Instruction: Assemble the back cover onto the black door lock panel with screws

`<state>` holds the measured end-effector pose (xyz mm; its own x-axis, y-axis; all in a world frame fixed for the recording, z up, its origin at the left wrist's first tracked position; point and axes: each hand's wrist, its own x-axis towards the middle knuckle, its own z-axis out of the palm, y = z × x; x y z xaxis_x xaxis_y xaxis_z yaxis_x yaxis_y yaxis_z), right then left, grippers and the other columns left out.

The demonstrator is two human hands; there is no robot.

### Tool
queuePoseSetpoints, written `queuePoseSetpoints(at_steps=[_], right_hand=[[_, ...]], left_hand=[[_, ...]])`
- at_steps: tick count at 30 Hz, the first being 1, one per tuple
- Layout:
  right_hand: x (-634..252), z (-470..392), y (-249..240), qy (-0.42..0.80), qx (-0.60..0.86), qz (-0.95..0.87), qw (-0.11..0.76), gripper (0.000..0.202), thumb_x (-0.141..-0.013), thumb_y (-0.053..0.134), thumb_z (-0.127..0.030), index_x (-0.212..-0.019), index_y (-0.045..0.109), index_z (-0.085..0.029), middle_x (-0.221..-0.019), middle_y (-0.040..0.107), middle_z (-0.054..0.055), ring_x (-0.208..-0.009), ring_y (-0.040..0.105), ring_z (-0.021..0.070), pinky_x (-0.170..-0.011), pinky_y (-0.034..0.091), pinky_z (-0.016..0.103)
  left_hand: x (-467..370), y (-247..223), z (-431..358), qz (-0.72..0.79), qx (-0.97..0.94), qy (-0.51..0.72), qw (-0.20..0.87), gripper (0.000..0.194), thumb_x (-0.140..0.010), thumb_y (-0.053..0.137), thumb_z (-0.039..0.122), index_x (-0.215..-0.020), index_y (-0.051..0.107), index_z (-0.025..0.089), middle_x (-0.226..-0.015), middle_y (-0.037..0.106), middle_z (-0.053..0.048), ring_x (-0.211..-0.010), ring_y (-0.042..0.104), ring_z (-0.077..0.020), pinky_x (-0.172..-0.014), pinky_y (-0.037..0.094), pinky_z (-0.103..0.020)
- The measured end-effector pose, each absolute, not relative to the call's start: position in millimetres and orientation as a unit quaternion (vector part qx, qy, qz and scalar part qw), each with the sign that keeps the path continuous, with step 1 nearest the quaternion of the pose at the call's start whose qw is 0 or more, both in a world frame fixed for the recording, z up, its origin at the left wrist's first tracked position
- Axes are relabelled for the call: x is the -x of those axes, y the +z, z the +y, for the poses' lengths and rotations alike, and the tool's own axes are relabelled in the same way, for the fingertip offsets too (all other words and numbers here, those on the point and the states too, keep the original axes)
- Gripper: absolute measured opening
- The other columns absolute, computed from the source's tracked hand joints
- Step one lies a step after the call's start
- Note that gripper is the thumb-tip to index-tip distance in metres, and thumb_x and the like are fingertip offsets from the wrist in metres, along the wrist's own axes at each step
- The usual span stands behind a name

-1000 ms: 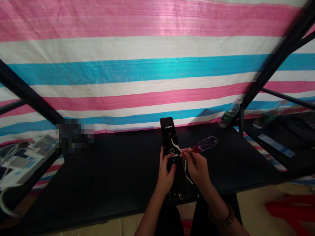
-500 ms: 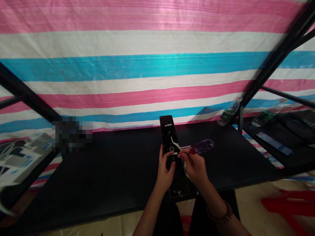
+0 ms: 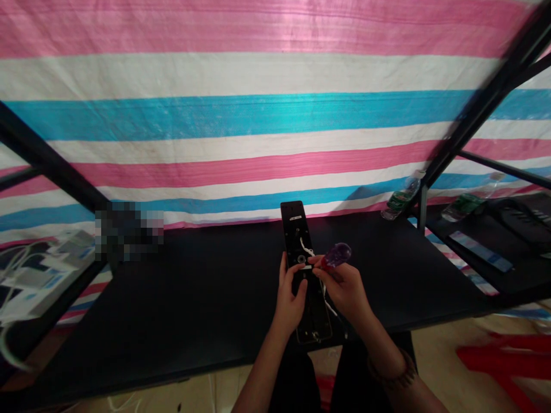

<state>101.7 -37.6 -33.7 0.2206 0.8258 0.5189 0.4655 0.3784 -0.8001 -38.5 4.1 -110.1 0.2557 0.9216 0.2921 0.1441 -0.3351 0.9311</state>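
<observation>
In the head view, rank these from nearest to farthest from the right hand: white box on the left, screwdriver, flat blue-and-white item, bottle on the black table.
From the right hand:
1. Screwdriver, in its fingers
2. Bottle, far right corner
3. Flat blue-and-white item, right-hand surface
4. White box, far left

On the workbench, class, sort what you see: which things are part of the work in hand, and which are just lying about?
In the work:
- long black panel, under the left hand
- purple-handled screwdriver, in the right hand
- white cable on the panel

Lying about:
- two clear bottles
- blue-and-white strip
- white boxes
</observation>
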Motion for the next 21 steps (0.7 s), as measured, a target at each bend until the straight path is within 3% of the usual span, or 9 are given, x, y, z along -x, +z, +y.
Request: queuePoseSetpoints(at_steps=[3,8,14,21], right_hand=[[-101,-40,-28,0.114,0.531,-0.620,0.567,0.015,-0.095,0.061,-0.025,-0.091,0.076,-0.023,-0.097,0.077,0.008,-0.089,0.074,0.0216,-0.080,0.060,0.033],[-99,-41,-30,0.128,0.533,-0.617,0.565,0.026,-0.100,0.052,-0.024,-0.117,0.071,-0.022,-0.099,0.077,0.009,-0.090,0.075,0.0208,-0.082,0.060,0.033],[-95,-38,-29,0.086,0.546,-0.579,0.599,0.010,-0.092,0.068,-0.028,-0.090,0.077,-0.024,-0.090,0.077,0.006,-0.086,0.074,0.0221,-0.078,0.060,0.033],[-94,-43,-16,0.075,0.536,-0.609,0.579,0.019,-0.096,0.060,-0.021,-0.106,0.077,-0.023,-0.102,0.078,0.009,-0.090,0.075,0.0217,-0.081,0.060,0.031]], left_hand=[[39,-109,4,0.395,-0.671,0.462,0.423,0.028,-0.097,0.053,0.027,-0.124,0.063,0.024,-0.170,0.020,-0.010,-0.155,0.028,-0.0283,-0.123,0.032,-0.051],[39,-110,5,0.390,-0.674,0.466,0.420,0.027,-0.098,0.053,0.027,-0.123,0.062,0.024,-0.169,0.022,-0.011,-0.155,0.027,-0.0287,-0.124,0.030,-0.051],[38,-112,8,0.398,-0.679,0.471,0.399,0.026,-0.096,0.056,0.027,-0.120,0.064,0.023,-0.167,0.027,-0.013,-0.153,0.033,-0.0313,-0.122,0.034,-0.053],[37,-109,8,0.424,-0.682,0.458,0.381,0.024,-0.097,0.054,0.026,-0.119,0.065,0.023,-0.160,0.035,-0.013,-0.149,0.040,-0.0304,-0.121,0.035,-0.053]])
